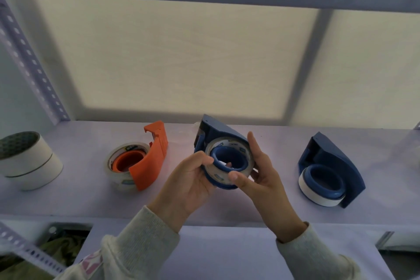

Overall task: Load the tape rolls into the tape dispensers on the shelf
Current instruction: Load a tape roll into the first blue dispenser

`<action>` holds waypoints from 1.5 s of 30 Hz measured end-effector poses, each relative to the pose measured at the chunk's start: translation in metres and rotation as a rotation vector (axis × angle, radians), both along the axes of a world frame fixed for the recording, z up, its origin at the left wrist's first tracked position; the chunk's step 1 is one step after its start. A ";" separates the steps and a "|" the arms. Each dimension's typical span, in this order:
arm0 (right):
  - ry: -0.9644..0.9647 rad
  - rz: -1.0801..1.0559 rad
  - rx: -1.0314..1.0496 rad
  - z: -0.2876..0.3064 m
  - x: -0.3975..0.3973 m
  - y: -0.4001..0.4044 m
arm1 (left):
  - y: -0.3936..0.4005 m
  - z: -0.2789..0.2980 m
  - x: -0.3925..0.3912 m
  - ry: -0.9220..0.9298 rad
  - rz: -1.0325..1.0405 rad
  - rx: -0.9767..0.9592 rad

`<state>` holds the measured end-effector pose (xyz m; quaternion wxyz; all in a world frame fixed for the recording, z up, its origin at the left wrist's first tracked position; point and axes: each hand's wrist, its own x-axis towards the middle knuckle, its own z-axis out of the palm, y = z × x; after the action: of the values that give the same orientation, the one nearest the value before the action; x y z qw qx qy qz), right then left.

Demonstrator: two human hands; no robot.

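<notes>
Both hands [193, 179] [261, 173] raised together, fingers [236, 176] curled.

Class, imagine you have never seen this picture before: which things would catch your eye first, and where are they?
First, the blue dispenser with a clear tape roll, held mid-frame above the shelf by the left hand and right hand. Next, the orange dispenser lying to its left, loaded with clear tape. A second blue dispenser sits to the right, holding a white roll.
</notes>
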<state>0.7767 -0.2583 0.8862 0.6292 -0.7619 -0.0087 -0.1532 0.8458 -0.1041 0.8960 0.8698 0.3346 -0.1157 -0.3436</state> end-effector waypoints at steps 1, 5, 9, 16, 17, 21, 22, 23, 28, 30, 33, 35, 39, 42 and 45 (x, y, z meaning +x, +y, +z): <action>0.010 -0.002 0.010 0.000 0.002 0.000 | 0.000 0.000 0.001 -0.001 -0.006 0.029; 0.052 -0.033 -0.073 -0.005 0.007 -0.001 | 0.000 -0.004 0.003 -0.032 0.034 0.399; 0.089 -0.040 -0.142 -0.011 0.011 -0.005 | 0.000 -0.004 0.003 -0.076 0.027 0.629; 0.144 -0.081 -0.143 -0.005 0.020 -0.025 | 0.010 -0.004 0.013 -0.075 -0.042 0.596; 0.143 -0.073 -0.143 -0.005 0.021 -0.027 | 0.010 -0.006 0.015 -0.081 -0.017 0.600; 0.114 -0.107 -0.209 -0.014 0.024 -0.027 | 0.013 -0.012 0.020 -0.241 0.191 0.726; 0.107 -0.116 -0.246 -0.016 0.025 -0.025 | 0.014 -0.010 0.020 -0.317 0.221 0.779; 0.099 -0.127 -0.278 -0.019 0.027 -0.024 | 0.014 -0.010 0.020 -0.379 0.238 0.824; 0.059 -0.175 -0.334 -0.025 0.030 -0.020 | 0.006 -0.002 0.008 -0.780 0.275 0.979; 0.033 -0.180 -0.362 -0.026 0.028 -0.018 | 0.001 -0.006 0.007 -0.910 0.382 1.080; 0.002 -0.171 -0.373 -0.027 0.025 -0.016 | -0.004 -0.010 0.009 -1.049 0.474 1.168; -0.003 -0.161 -0.378 -0.027 0.023 -0.016 | -0.006 -0.009 0.009 -1.102 0.441 1.204; 0.006 -0.170 -0.484 -0.026 0.024 -0.015 | -0.006 -0.013 0.012 -1.057 0.307 1.232; -0.003 -0.169 -0.517 -0.025 0.022 -0.014 | -0.003 -0.012 0.014 -0.977 0.273 1.229; -0.046 -0.135 -0.532 -0.025 0.017 -0.010 | -0.001 -0.013 0.014 -0.952 0.291 1.238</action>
<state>0.7934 -0.2681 0.8615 0.3949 -0.8956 -0.0120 -0.2045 0.8601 -0.1052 0.8835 0.4192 0.8800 -0.2182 -0.0482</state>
